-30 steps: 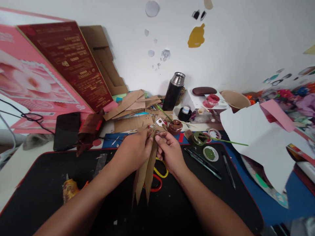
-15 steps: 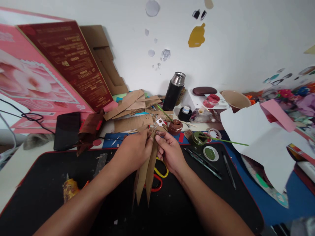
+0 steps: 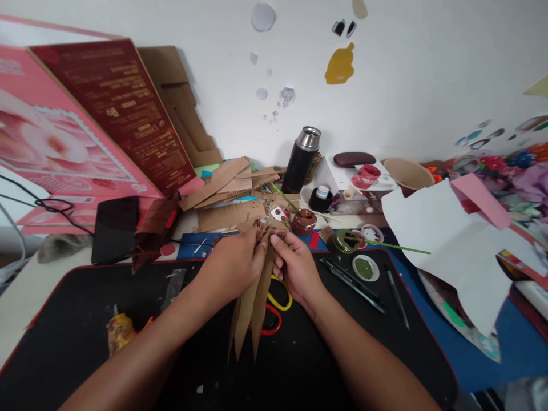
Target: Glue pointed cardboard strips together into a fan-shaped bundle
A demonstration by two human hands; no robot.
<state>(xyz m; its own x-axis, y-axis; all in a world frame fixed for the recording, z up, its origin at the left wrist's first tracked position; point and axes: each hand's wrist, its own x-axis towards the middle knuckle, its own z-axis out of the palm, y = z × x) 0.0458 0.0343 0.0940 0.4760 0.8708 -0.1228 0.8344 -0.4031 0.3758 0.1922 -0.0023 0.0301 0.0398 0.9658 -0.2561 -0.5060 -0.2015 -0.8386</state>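
Pointed cardboard strips (image 3: 249,305) hang down between my two hands over the black mat, their tips toward me. My left hand (image 3: 240,257) is closed on their upper end, fingers wrapped round it. From the other side my right hand (image 3: 297,262) pinches the same end between thumb and fingers. The exact grip is partly hidden by the knuckles. Under the strips lie scissors (image 3: 280,294) with one yellow and one red handle loop, their blades out of sight. Just beyond my right hand stands a jar of brown paint (image 3: 303,221) with a green-handled brush in it.
Cardboard scraps (image 3: 231,188) are piled at the back, beside a black thermos (image 3: 302,160). Right of my hands are a green paint jar (image 3: 343,241), a lid of green paint (image 3: 366,267) and pens (image 3: 353,285). A glue gun (image 3: 121,331) lies left; a phone (image 3: 115,228) leans behind it.
The view has shifted very slightly. Both hands keep the same hold on the cardboard strips, whose lower tips have swung a little left and down.
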